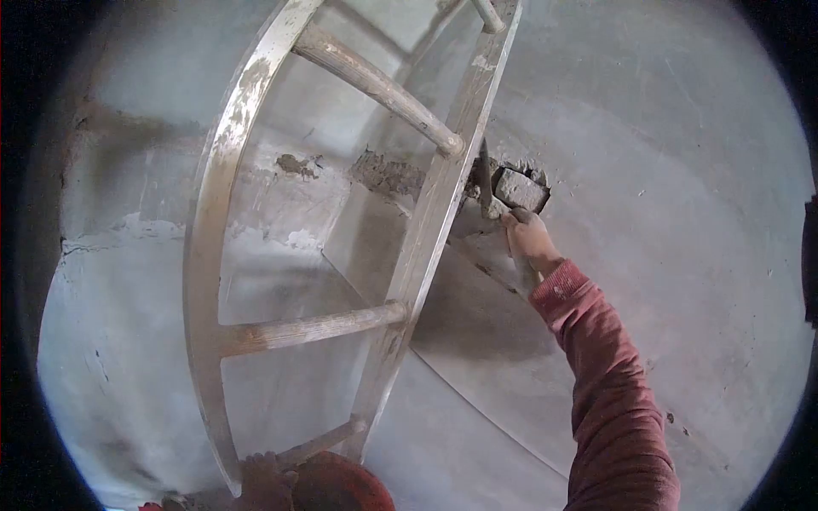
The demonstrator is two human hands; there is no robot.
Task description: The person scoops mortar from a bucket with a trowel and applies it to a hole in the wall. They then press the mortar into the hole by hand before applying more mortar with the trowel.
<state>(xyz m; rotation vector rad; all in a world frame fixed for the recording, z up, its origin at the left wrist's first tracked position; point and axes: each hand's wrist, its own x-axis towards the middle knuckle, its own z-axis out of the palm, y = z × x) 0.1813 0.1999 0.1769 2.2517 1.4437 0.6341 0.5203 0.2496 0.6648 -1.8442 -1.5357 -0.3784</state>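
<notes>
My right hand [530, 238], at the end of a red sleeve, is closed around the handle of a hammer-like tool. The tool's narrow dark metal head [486, 175] is against the broken edge of a hole in the grey wall. A rough grey block [521, 191] sits in this hole, just above my hand. Left of the tool stands a wooden ladder [434, 204] with round rungs, tilted in view. Low in the picture, my left hand [266, 479] is dim and partly cut off, its fingers closed at the ladder's lower part.
Grey plastered wall [665, 196] surrounds the hole. Behind the ladder run a rough broken strip [388, 173] and a chipped patch [296, 165]. A red rounded thing [345, 487], which I cannot identify, is at the bottom edge beside my left hand.
</notes>
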